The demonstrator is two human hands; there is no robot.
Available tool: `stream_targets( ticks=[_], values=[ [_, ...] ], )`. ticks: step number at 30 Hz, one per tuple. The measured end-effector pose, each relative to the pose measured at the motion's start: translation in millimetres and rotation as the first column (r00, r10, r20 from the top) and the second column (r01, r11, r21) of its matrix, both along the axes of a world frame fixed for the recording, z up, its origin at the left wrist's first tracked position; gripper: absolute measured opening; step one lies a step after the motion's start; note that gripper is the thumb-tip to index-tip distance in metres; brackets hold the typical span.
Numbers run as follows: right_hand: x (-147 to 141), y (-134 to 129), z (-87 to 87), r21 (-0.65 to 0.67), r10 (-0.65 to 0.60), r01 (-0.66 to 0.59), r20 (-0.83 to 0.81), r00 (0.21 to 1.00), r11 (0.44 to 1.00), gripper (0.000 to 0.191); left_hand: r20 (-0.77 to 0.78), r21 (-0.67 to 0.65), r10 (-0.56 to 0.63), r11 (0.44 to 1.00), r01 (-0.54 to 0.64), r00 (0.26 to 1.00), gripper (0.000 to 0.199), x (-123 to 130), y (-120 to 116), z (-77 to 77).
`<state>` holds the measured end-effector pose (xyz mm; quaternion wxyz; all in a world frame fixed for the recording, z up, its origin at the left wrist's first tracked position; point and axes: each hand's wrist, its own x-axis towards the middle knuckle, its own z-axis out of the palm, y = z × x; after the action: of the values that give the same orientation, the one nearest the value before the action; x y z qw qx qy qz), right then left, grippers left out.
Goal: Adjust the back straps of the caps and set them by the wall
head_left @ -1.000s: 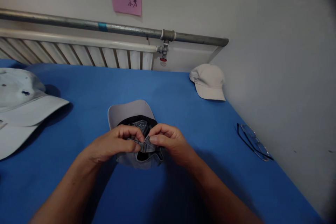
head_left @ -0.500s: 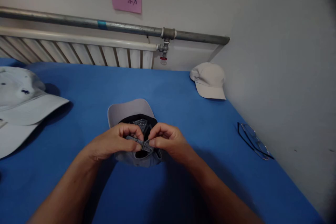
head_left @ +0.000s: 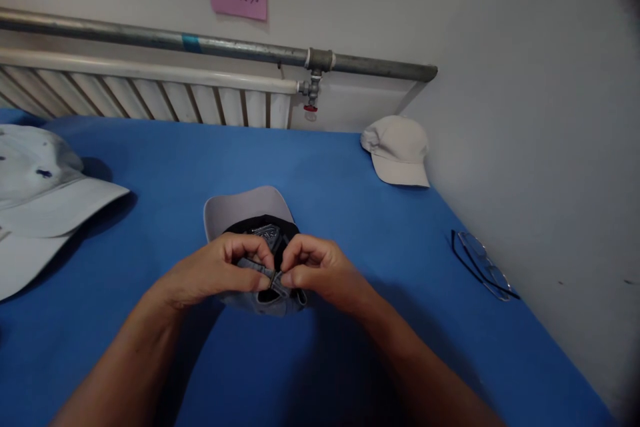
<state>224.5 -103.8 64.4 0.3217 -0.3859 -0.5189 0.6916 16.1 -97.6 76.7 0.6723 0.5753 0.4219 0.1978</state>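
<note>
- Blue table (head_left: pixel 330 193), spread beneath everything in reach, with a white radiator (head_left: pixel 163 99) and a metal pipe (head_left: pixel 135 32) along the wall behind it
- Pale caps (head_left: pixel 37 170), at the left edge, partly out of view, two brims overlapping
- Grey cap (head_left: pixel 267 230), in the middle of the table, hollow side facing up, brim pointing away from the person
- Beige cap (head_left: pixel 399 147), in the far right corner, brim toward the person
- Left hand (head_left: pixel 223 268), thumb and forefinger pinched on the grey cap's back strap (head_left: pixel 283 286)
- Right hand (head_left: pixel 320 269), just beside the left, fingertips clamped on the same strap
- Glasses (head_left: pixel 497 275), near the right wall
- Buckle (head_left: pixel 273 278), between the hands, details too small to tell
</note>
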Motion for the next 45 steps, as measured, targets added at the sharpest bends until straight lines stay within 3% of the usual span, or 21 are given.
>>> stream_targets(
  ticks=[10,20,27,31,38,45],
  values=[
    [-1,-1,-0.6,-0.001,0.002,-0.002,-0.031,1.000,1.000,0.007,0.031,0.092,0.013,0.996,-0.016,0.999,0.015,-3,-1,1.3],
    [-1,0,-3.3,-0.009,-0.016,0.016,-0.021,1.000,1.000,0.008,-0.121,0.059,-0.037,0.997,0.044,0.992,0.011,-3,0,5.0],
    [-1,1,-3.0,-0.015,-0.028,0.028,-0.014,1.000,1.000,0.007,-0.105,0.047,-0.096,0.994,0.102,0.990,0.014,-6,-1,3.9],
    [-1,2,-3.1,-0.015,-0.039,0.039,-0.007,0.999,0.999,0.007,-0.059,0.020,-0.077,0.997,0.079,0.995,0.010,-6,-1,3.1],
    [-1,-1,-4.2,0.029,-0.009,0.008,0.036,0.999,1.000,0.006,-0.029,0.013,-0.070,0.997,0.070,0.997,0.016,-7,0,0.6],
    [-2,-9,7.4,0.159,-0.039,0.016,0.144,0.989,0.987,0.007,-0.043,0.030,-0.029,0.999,0.031,0.999,0.012,-6,-1,4.5]
  ],
)
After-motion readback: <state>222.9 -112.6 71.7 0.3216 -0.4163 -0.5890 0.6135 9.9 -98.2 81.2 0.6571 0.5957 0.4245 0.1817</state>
